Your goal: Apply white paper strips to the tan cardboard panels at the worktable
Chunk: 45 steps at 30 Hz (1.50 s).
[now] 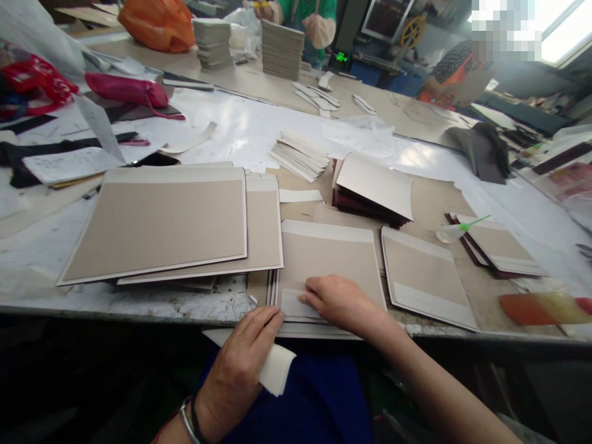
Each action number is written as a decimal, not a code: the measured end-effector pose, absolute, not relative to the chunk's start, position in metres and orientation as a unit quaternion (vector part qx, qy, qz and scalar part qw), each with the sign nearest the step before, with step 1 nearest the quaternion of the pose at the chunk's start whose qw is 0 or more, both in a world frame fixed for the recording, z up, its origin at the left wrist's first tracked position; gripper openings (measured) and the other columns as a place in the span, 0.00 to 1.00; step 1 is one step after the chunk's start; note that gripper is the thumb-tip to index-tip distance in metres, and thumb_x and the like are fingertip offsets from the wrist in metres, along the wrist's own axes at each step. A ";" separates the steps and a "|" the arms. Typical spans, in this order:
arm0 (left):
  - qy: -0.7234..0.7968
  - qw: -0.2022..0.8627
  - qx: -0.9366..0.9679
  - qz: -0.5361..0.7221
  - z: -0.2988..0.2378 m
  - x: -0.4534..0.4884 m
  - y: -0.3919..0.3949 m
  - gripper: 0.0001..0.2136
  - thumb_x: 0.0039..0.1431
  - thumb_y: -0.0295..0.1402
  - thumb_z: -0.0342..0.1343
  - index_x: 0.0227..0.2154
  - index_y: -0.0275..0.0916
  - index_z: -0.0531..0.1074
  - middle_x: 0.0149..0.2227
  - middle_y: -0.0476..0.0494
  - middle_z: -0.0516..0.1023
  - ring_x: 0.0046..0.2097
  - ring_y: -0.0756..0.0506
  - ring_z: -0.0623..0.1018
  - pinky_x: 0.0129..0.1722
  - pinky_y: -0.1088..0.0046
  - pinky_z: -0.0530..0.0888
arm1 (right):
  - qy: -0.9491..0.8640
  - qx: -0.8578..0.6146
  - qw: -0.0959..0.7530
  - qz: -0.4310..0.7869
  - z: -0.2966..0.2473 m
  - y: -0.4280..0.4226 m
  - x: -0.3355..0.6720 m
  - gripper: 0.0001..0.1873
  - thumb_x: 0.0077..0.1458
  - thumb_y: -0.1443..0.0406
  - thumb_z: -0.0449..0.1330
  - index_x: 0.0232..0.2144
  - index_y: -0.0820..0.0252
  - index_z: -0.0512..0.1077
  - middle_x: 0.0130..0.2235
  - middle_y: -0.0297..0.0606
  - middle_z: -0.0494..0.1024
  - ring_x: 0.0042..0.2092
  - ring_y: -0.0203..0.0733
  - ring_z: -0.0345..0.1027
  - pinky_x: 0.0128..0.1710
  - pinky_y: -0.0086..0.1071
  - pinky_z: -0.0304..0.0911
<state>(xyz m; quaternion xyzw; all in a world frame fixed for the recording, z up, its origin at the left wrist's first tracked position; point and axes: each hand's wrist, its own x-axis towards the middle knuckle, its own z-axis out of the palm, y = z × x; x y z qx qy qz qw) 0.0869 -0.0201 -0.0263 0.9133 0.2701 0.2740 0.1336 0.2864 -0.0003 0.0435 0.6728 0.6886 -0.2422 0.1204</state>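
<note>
My left hand [243, 351] is closed around a small sheaf of white paper strips [276, 369], held just in front of the table edge. Its fingertips reach the lower left corner of a beige board panel [328, 253] with pale borders. Along the panel's near edge lies a white strip [293, 303]. My right hand [340, 302] rests on that strip with curled fingers; whether anything is inside them is hidden. Immediately right of this panel is a smaller beige panel [423, 271]. Larger beige panels [161, 222] overlap in a stack on the left.
Behind the panels are a pile of white strips [300, 155] and dark red covers [370, 208]. A glue bottle [531, 308] lies at right, near a green-tipped nozzle [464, 227]. An orange bag [157, 24] and board stacks [282, 50] stand farther back, near a person in green.
</note>
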 end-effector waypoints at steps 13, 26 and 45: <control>0.253 0.069 0.929 0.259 -0.029 0.095 -0.020 0.20 0.53 0.14 0.39 0.49 0.27 0.62 0.45 0.34 0.65 0.49 0.40 0.65 0.48 0.59 0.70 | 0.688 0.680 0.119 -0.222 0.048 -0.004 0.280 0.15 0.55 0.59 0.51 0.35 0.62 0.73 0.34 0.49 0.77 0.38 0.48 0.71 0.33 0.33 0.60; 0.215 0.094 0.936 0.261 -0.043 0.090 -0.016 0.23 0.56 0.18 0.42 0.55 0.29 0.55 0.48 0.33 0.63 0.51 0.40 0.64 0.52 0.59 0.61 | 0.533 0.784 -0.124 -0.292 0.044 -0.100 0.386 0.12 0.54 0.61 0.51 0.23 0.61 0.66 0.24 0.31 0.65 0.28 0.35 0.60 0.27 0.26 0.50; 0.201 0.067 0.950 0.230 -0.045 0.085 -0.013 0.26 0.59 0.30 0.43 0.60 0.39 0.47 0.50 0.34 0.63 0.51 0.39 0.66 0.53 0.62 0.61 | 0.534 0.808 -0.121 -0.217 0.021 -0.097 0.388 0.08 0.52 0.62 0.57 0.24 0.60 0.67 0.27 0.32 0.69 0.31 0.34 0.60 0.29 0.26 0.48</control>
